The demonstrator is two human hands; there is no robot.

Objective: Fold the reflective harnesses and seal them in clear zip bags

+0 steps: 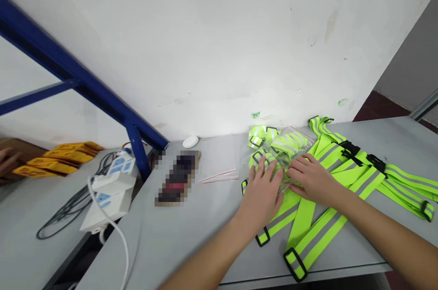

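Note:
My left hand [260, 192] lies with fingers spread over clear plastic bags holding rolled neon-yellow reflective straps [290, 142]. Close beside it, my right hand [316, 181] has bent fingers and pinches the edge of a clear plastic bag [284, 184]. Under and around both hands are loose neon-yellow reflective straps [323, 230] with grey stripes. They have black slider buckles [295, 264] and black clips [376, 162]. My hands partly hide the bag's near side.
Flat clear bags [219, 157] with red seal lines lie left of my hands. Nearby are a pixelated object [176, 178] and a white oval item [190, 142]. Further left stand a blue frame [137, 146], power strips [112, 189], yellow packets [58, 157] and another person's hand [8, 161].

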